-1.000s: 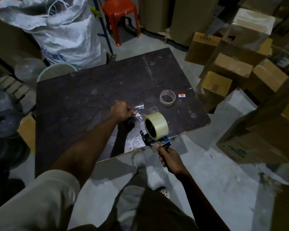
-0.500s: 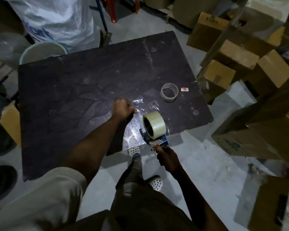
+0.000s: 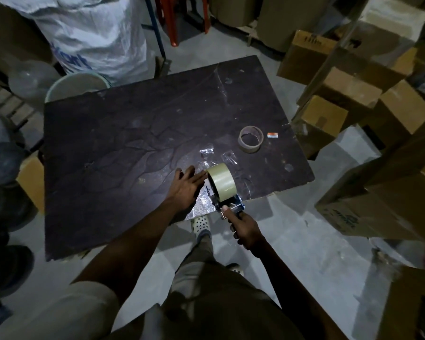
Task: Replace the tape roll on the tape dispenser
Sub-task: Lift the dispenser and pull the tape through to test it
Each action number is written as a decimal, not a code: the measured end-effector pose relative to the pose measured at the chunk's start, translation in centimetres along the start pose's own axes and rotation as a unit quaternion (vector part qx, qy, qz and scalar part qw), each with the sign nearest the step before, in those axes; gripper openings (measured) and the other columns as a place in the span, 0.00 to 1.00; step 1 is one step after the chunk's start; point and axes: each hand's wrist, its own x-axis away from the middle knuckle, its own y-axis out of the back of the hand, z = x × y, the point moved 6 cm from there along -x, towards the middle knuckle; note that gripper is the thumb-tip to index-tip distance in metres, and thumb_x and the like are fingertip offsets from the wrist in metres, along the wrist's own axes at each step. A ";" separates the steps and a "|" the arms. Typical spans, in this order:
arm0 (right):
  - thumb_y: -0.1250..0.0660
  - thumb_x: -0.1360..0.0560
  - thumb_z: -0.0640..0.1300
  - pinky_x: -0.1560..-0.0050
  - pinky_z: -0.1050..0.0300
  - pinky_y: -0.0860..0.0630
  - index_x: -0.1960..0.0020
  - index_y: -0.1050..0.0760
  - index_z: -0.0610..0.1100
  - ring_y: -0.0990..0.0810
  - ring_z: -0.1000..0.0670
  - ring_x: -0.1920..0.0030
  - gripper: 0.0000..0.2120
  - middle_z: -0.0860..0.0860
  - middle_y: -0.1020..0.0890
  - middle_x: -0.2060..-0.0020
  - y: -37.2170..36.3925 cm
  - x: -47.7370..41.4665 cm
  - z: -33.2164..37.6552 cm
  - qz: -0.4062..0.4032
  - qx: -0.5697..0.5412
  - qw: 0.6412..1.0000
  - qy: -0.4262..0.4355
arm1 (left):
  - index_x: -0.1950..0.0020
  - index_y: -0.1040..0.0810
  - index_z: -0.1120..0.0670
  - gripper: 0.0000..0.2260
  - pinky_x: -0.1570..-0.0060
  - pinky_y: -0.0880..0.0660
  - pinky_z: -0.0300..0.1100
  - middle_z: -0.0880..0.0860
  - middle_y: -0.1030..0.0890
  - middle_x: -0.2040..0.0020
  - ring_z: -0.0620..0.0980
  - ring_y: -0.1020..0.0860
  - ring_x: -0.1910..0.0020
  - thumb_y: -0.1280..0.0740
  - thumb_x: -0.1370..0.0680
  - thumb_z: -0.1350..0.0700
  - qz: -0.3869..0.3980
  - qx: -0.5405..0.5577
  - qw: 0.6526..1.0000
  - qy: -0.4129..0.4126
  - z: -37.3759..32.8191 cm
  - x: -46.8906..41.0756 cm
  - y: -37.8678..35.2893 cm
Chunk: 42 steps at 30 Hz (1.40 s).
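A dark table (image 3: 113,148) fills the middle of the view, with the person standing at its near right corner. The right hand (image 3: 244,229) is clenched around the handle of the dispenser (image 3: 231,204), thumb laid forward along its top, and holds it at the table's near edge. A full roll (image 3: 221,181) of pale tape sits upright on the dispenser, its wide band facing the camera. The left hand (image 3: 185,186) lies open and flat just left of the roll, fingers spread, fingertips touching or nearly touching the roll's side; it grasps nothing. Under and around both lies crinkled clear film (image 3: 206,153) on the tabletop. Farther right on the table stands an empty core (image 3: 250,139), and just right of it a small label (image 3: 272,135). Beyond the table's far left corner are a bucket (image 3: 76,85) and a white sack (image 3: 93,33). Cardboard boxes (image 3: 349,92) are stacked on the floor to the right.
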 end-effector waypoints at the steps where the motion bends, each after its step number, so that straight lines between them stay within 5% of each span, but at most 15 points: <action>1: 0.32 0.29 0.75 0.72 0.59 0.35 0.62 0.29 0.47 0.33 0.54 0.75 0.30 0.51 0.30 0.72 0.0 0.2 0.2 -0.003 0.012 1.000 0.006 | 0.20 0.41 0.48 0.33 0.30 0.42 0.65 0.46 0.40 0.19 0.59 0.44 0.21 0.33 0.23 0.48 0.021 -0.014 1.000 0.001 -0.1 -0.1 -0.1; 6: 0.37 0.30 0.80 0.63 0.53 0.33 0.65 0.27 0.48 0.30 0.53 0.71 0.33 0.55 0.27 0.76 0.1 0.8 0.3 -0.036 0.057 0.997 0.026 | 0.18 0.55 0.48 0.35 0.26 0.57 0.68 0.46 0.54 0.17 0.62 0.58 0.19 0.38 0.18 0.49 0.081 -0.077 0.992 0.053 -0.8 -0.3 0.6; 11: 0.38 0.30 0.80 0.64 0.54 0.33 0.63 0.27 0.46 0.31 0.53 0.72 0.35 0.55 0.28 0.77 0.9 2.5 -1.1 -0.046 0.070 0.996 0.035 | 0.19 0.63 0.47 0.35 0.25 0.56 0.68 0.45 0.57 0.17 0.62 0.58 0.19 0.43 0.16 0.47 0.094 -0.077 0.989 0.089 -1.4 -0.2 1.1; 19: 0.32 0.29 0.76 0.72 0.58 0.39 0.58 0.29 0.46 0.35 0.51 0.72 0.31 0.45 0.31 0.66 3.5 5.3 -6.9 -0.030 -0.021 0.999 0.019 | 0.18 0.62 0.48 0.36 0.26 0.53 0.69 0.51 0.58 0.17 0.64 0.56 0.20 0.43 0.18 0.44 0.127 -0.048 0.982 0.131 -2.6 1.3 0.7; 25: 0.32 0.28 0.74 0.74 0.60 0.39 0.57 0.28 0.46 0.35 0.52 0.73 0.29 0.46 0.31 0.66 2.9 5.5 -7.5 -0.027 -0.019 0.999 0.029 | 0.18 0.58 0.47 0.39 0.28 0.46 0.67 0.50 0.55 0.17 0.63 0.51 0.20 0.39 0.21 0.39 0.109 -0.062 0.992 0.019 -4.3 4.7 -1.0; 42: 0.31 0.29 0.74 0.72 0.58 0.38 0.56 0.29 0.45 0.35 0.52 0.73 0.30 0.45 0.31 0.65 2.6 5.6 -8.1 -0.036 -0.035 0.998 0.049 | 0.18 0.63 0.53 0.42 0.25 0.46 0.64 0.52 0.61 0.17 0.61 0.54 0.19 0.37 0.20 0.47 0.103 -0.102 0.989 0.010 -8.2 6.8 -1.6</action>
